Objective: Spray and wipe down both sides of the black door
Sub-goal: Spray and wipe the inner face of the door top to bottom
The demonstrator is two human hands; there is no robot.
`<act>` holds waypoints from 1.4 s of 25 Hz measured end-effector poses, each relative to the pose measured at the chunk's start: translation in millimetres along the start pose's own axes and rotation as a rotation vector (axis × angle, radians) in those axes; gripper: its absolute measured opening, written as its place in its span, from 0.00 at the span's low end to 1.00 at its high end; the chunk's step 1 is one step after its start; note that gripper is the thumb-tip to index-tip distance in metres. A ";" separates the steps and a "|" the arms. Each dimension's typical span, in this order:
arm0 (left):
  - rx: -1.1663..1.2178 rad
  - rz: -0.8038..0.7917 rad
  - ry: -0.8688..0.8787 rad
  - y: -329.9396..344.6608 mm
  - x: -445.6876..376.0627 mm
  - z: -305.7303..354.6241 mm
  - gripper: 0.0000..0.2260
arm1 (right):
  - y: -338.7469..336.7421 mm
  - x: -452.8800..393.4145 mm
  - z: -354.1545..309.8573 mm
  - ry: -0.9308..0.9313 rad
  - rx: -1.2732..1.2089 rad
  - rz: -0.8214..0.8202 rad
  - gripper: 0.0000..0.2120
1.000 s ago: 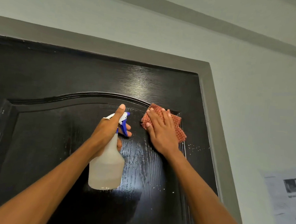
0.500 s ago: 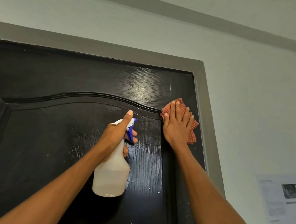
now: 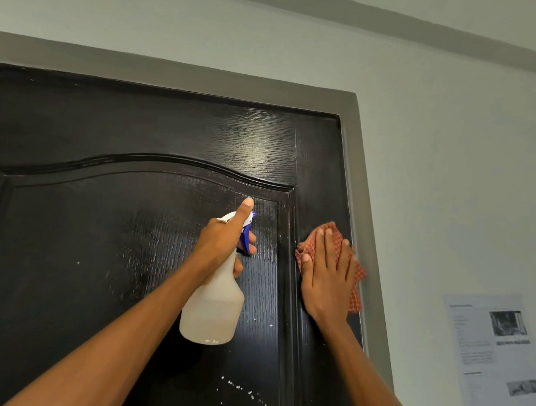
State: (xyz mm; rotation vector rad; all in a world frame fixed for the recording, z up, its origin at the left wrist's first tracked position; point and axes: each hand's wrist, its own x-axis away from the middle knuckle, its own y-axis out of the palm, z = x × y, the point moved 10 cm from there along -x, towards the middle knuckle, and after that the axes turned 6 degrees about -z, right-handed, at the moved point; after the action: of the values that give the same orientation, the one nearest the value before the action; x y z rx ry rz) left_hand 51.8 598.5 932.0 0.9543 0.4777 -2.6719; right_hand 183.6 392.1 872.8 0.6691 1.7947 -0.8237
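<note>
Your left hand (image 3: 222, 247) grips the spray bottle (image 3: 213, 313); your right hand (image 3: 328, 280) (fingers flat) presses the cloth (image 3: 308, 240) against the door (image 3: 98, 254).

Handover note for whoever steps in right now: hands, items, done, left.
Left hand grips the spray bottle, finger on the blue trigger.
Right hand presses the red checked cloth flat on the black door, on its right stile beside the grey frame.
Done: upper panel sprayed, streaks wet.
Left: droplets low on the panel; far side not visible.
</note>
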 end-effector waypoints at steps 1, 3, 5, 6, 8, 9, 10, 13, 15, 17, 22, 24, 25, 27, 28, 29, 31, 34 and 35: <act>-0.002 -0.003 0.000 5.4 -1.8 1.0 0.35 | 2.7 7.9 11.7 0.064 -0.023 -0.002 0.30; 0.008 0.002 0.001 15.6 -7.8 3.6 0.35 | 6.4 16.6 23.6 0.119 -0.035 -0.015 0.32; 0.005 0.033 -0.005 23.6 -15.4 10.5 0.36 | 8.2 20.0 23.3 0.090 -0.010 -0.014 0.34; 0.008 0.052 -0.011 26.8 -19.4 14.4 0.36 | 8.9 20.9 22.6 0.073 0.003 -0.006 0.34; 0.047 0.075 -0.025 32.0 -26.5 20.3 0.35 | 10.6 21.4 22.9 0.058 0.014 0.013 0.33; 0.068 0.082 -0.028 34.0 -28.8 23.7 0.34 | 11.0 21.2 24.0 0.059 0.014 0.023 0.32; 0.075 0.087 -0.024 35.2 -31.1 26.8 0.33 | 11.4 20.8 24.7 0.062 0.018 0.027 0.32; 0.070 0.097 0.018 36.0 -35.4 33.9 0.34 | 7.9 19.3 8.9 -0.056 0.065 0.034 0.31; 0.076 0.107 0.033 32.5 -36.2 35.3 0.35 | 5.4 17.5 -16.1 -0.237 0.090 0.026 0.30; 0.068 0.117 0.035 28.4 -36.7 35.7 0.36 | 2.9 12.7 -33.9 -0.309 0.103 0.036 0.29; 0.013 0.116 0.044 18.9 -35.5 36.3 0.37 | 2.4 -15.2 -49.1 -0.242 0.091 0.049 0.28; -0.013 0.110 0.056 12.7 -33.4 35.4 0.35 | -3.4 -38.5 -57.8 -0.256 0.086 0.058 0.27; -0.022 0.107 0.061 9.5 -33.1 33.5 0.34 | -6.8 -52.3 -61.8 -0.262 0.080 0.060 0.27; -0.027 0.097 0.069 4.8 -31.9 28.4 0.33 | -13.3 -80.7 -69.0 -0.275 0.075 0.045 0.27; -0.028 0.093 0.065 3.2 -30.4 25.4 0.34 | -15.5 -92.2 -71.7 -0.291 0.082 0.030 0.27; -0.035 0.093 0.060 1.2 -29.4 22.5 0.34 | -17.0 -101.2 -73.7 -0.313 0.097 0.015 0.27; -0.047 0.102 0.047 -4.1 -27.4 17.3 0.34 | -17.6 -108.6 -73.4 -0.347 0.117 0.005 0.27; -0.032 0.112 0.035 -8.8 -24.8 8.4 0.33 | -13.1 -91.6 -66.6 -0.328 0.102 0.037 0.26; -0.029 0.112 0.035 -8.8 -23.3 5.7 0.32 | -9.1 -77.7 -64.0 -0.314 0.095 0.052 0.26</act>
State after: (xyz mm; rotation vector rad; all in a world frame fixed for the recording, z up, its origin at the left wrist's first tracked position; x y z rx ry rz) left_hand 63.0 607.5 953.2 0.9903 0.4556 -2.5457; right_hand 167.1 431.6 964.4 0.6081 1.4571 -0.9284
